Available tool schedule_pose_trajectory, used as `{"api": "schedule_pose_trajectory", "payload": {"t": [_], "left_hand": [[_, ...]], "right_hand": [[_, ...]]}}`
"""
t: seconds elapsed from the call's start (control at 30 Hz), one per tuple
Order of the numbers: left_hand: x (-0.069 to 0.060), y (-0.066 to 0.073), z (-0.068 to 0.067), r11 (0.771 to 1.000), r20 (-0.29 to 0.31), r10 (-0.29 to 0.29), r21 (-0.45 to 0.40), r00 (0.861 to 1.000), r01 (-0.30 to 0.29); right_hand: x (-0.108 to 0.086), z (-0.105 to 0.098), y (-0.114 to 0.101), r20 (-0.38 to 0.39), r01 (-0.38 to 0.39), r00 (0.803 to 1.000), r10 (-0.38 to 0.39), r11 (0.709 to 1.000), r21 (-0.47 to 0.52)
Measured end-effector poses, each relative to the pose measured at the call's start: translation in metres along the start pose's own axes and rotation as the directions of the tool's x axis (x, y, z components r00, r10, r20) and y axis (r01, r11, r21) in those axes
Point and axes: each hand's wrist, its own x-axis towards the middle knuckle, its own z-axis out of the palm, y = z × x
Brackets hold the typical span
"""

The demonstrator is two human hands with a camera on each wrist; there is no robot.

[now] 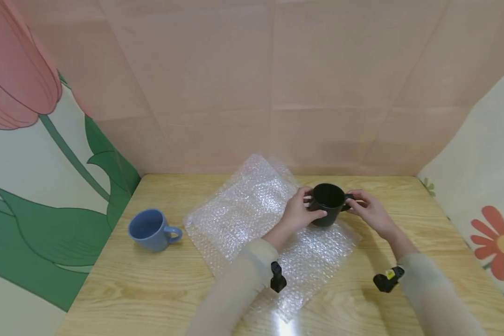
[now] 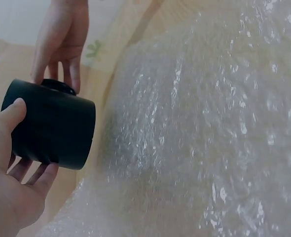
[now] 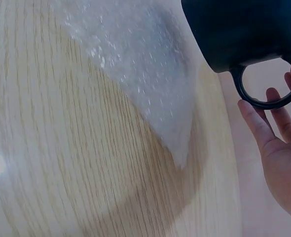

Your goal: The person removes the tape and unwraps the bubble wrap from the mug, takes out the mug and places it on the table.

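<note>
A black mug (image 1: 328,205) is held between both hands over the right corner of a sheet of bubble wrap (image 1: 243,210). It looks raised off the wrap, casting a soft shadow there in the right wrist view. My left hand (image 1: 296,212) grips the mug's body, thumb on the near side and fingers curled round the other, as the left wrist view also shows. On the right side, my right hand (image 1: 371,213) holds the handle (image 3: 266,104) by thumb and fingertips. The bubble wrap lies flat, turned at an angle, in more than one layer.
A blue mug (image 1: 151,231) stands upright on the left of the wooden table (image 1: 151,289), its handle pointing right. A pinkish covering (image 1: 218,84) rises behind the table's back edge. Flower-printed panels (image 1: 497,186) flank both sides.
</note>
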Motion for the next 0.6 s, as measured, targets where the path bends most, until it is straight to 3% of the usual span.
{"api": "schedule_pose_trajectory", "payload": {"t": [0.6], "left_hand": [[0.007,0.009,0.032,1.000,-0.015,-0.003,-0.014,1.000,0.002]], "right_hand": [[-0.018,-0.028,0.011,-0.058,0.015,0.998,-0.013,0.999,0.032]]}}
